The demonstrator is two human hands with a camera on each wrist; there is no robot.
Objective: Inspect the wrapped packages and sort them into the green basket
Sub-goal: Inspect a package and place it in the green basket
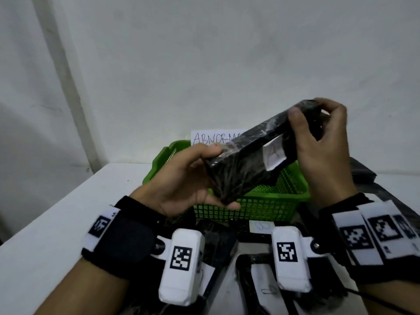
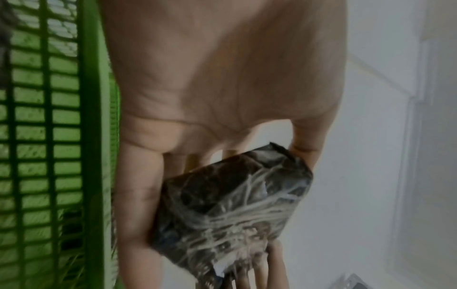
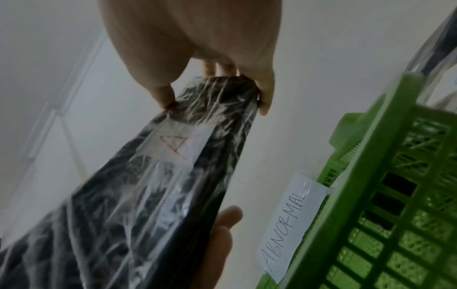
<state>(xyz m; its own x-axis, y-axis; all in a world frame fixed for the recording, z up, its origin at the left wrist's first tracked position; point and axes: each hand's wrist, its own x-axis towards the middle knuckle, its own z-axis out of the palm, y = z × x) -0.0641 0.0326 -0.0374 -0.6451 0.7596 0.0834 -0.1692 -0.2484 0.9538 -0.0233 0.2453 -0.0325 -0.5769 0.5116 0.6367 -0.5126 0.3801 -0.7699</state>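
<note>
The left hand grips the near end of a black film-wrapped package, thumb on top, fingers curled beneath. The package is held slanting in the air above the green basket, a white tag with a drawn triangle on its side. What the basket holds cannot be told; a paper sign reading ABNORMAL is taped to its far rim. The right hand clasps the package's raised far end. More wrapped packages lie on the table below.
</note>
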